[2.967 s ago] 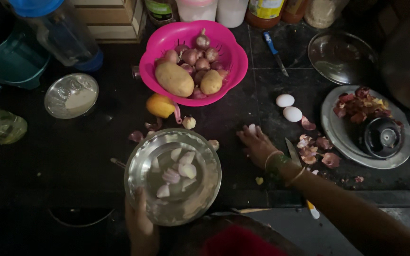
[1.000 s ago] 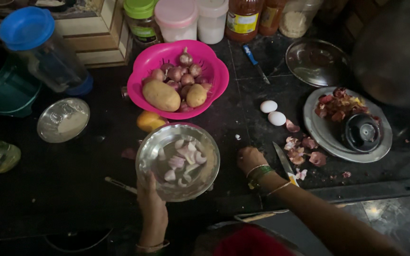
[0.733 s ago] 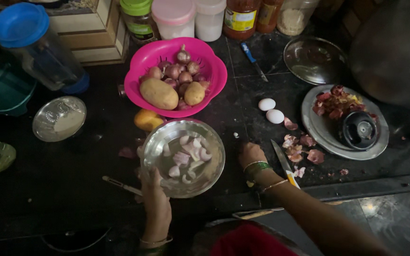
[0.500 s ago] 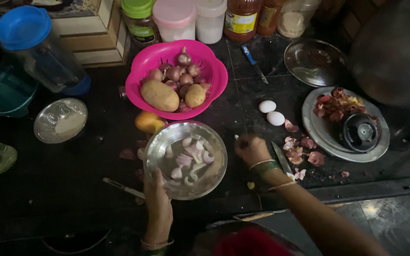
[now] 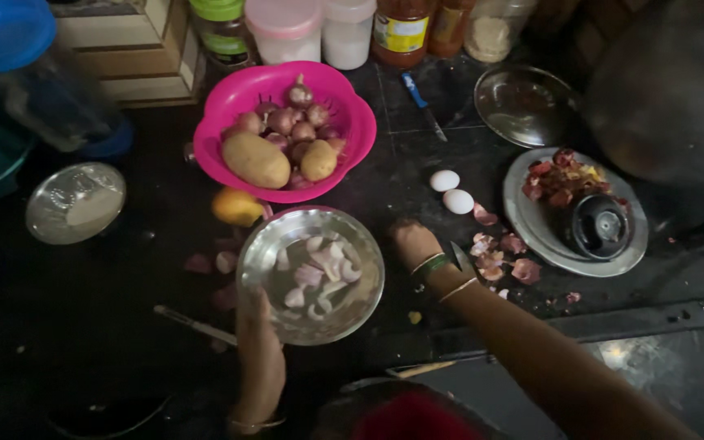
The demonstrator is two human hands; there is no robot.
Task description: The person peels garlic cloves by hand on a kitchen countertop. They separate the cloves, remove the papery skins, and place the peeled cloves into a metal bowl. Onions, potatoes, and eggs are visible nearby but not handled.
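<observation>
My left hand (image 5: 256,342) grips the near rim of a round steel plate (image 5: 360,281) that holds several peeled onion pieces (image 5: 319,273). My right hand (image 5: 414,243), bangles on its wrist, rests fingers-down on the dark counter just right of the plate; whether it pinches anything is hidden. A knife (image 5: 459,254) lies right beside that wrist among onion skins (image 5: 499,253). Two white eggs (image 5: 451,191) sit a little beyond the right hand.
A pink bowl (image 5: 344,98) with potatoes and small onions stands behind the plate, an orange fruit (image 5: 238,205) beside it. A steel tray (image 5: 531,228) with peels and a black lid is at right, jars along the back, a small steel dish (image 5: 75,204) at left.
The steel plate has slid toward the right under my left hand. My right hand has moved from beside the knife up to the plate's right edge.
</observation>
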